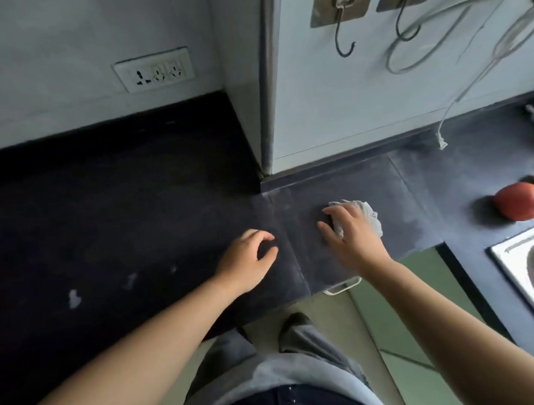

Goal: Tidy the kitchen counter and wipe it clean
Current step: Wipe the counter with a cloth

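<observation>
Head view: crumpled cloth [364,217] under right hand [350,232] on counter [137,224]

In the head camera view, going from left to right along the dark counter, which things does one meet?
White smear → left hand → right hand, pressing the crumpled white cloth → red fruit → steel sink at the right edge.

The counter [105,210] runs along the wall, with a socket panel [153,70] on the wall behind its left part. A crumpled cloth [367,215] lies on the counter under the right hand [351,238]; the left hand [247,259] rests just beside it, leftward. Further right sits a tomato [521,200] (behind the sink [529,266]). Two hooks [344,43] hang on the wall above.
</observation>
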Available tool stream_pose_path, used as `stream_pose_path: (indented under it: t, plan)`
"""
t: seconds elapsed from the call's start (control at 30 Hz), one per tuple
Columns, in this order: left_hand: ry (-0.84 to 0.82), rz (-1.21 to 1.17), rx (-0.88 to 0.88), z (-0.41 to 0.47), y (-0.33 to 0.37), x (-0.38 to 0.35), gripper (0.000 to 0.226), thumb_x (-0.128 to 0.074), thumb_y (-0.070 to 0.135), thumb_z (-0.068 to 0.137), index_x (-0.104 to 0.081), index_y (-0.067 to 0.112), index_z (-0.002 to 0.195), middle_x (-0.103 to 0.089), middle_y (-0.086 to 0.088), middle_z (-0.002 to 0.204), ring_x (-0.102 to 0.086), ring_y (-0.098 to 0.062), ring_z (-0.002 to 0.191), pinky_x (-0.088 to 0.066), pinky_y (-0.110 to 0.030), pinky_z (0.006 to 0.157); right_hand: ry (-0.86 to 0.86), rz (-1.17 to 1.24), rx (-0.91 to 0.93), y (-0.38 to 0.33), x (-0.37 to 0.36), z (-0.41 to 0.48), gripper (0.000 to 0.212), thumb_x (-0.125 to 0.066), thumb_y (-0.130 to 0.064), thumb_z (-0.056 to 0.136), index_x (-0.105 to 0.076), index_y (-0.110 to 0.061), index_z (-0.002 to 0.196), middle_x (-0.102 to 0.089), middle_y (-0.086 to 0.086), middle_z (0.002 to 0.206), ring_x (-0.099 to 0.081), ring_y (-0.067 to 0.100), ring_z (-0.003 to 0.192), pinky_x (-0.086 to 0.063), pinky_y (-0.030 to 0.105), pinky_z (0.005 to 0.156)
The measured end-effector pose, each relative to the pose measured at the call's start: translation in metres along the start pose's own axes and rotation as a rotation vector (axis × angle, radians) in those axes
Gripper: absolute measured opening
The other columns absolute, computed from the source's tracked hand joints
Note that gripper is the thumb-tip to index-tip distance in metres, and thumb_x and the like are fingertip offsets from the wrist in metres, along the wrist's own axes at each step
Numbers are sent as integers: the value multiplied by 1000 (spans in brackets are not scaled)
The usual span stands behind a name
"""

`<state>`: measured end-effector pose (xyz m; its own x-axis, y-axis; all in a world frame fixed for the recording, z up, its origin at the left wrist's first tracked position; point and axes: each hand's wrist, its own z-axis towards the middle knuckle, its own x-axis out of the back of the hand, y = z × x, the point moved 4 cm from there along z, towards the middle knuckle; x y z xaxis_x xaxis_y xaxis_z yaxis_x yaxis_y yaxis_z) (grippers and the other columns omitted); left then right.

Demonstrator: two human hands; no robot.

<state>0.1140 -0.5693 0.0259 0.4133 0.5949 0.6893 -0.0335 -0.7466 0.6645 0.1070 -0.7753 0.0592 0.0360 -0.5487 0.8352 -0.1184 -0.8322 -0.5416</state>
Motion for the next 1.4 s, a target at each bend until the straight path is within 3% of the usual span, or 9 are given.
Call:
stream_pose_path:
  t: [0.17,0.37,0.53,0.67,0.77,0.93,1.1,1.27,1.4]
  plan:
    - [-5,377,68,12,-13,-26,54,-46,44,90,-38,22,138,-26,-2,153,-21,-22,140,-27,-38,111,-69,-181,-113,46,-8,28,41,-48,-40,90,-46,-25,128,-33,4,143,-23,26,134,-27,47,106]
    - [-48,470,87,3,-29,-50,62,-37,44,94,-9,30,148,4,2,159,2,-22,145,-11,-42,116,-97,-171,-171,75,-19,31,51,-46,-46,90,-30,-35,137,-25,3,146,-20,26,134,-33,52,100]
    - [27,517,90,1,-31,-52,62,-29,49,84,-31,26,142,-26,-5,154,-28,-28,140,-33,-48,106,-84,-216,-89,63,-38,7,59,-58,-46,82,-37,-31,135,-36,10,139,-33,34,125,-47,52,83]
    - [45,545,70,4,-31,-52,62,-32,50,84,-34,26,140,-30,-5,152,-32,-28,138,-38,-47,102,-86,-261,-127,60,-48,14,56,-55,-48,84,-39,-27,134,-35,13,139,-32,36,120,-49,51,78]
    - [23,522,78,3,-31,-53,63,-29,52,83,-32,27,141,-26,-3,154,-28,-27,139,-37,-48,104,-97,-197,-133,58,-44,21,52,-54,-45,85,-40,-28,132,-34,10,134,-33,34,116,-51,43,74]
    - [-80,418,51,2,-31,-42,81,-5,65,73,-14,32,147,4,6,158,4,-17,145,-9,-41,117,-106,48,-191,51,-33,27,42,-59,-39,84,-51,-30,124,-47,8,118,-52,33,104,-42,34,87]
    - [-42,288,65,-18,-52,0,77,-8,65,74,-25,34,143,-18,11,155,-9,-9,143,-8,-43,117,-193,148,-78,-19,-64,10,36,-59,-37,86,-55,-32,121,-47,-5,104,-54,18,99,-35,20,78]
    - [48,194,33,-62,-123,68,60,-30,56,86,-38,28,138,-41,8,144,-33,-7,133,-29,-35,111,-260,215,53,-120,-124,-6,37,-59,-37,86,-54,-34,123,-50,-8,111,-52,12,102,-40,20,82]
    - [27,227,18,-101,-182,118,58,-31,56,86,-40,28,136,-42,12,139,-35,-7,131,-29,-30,107,-204,155,138,-176,-159,-2,35,-63,-32,82,-59,-33,117,-57,-2,109,-55,19,100,-40,22,82]
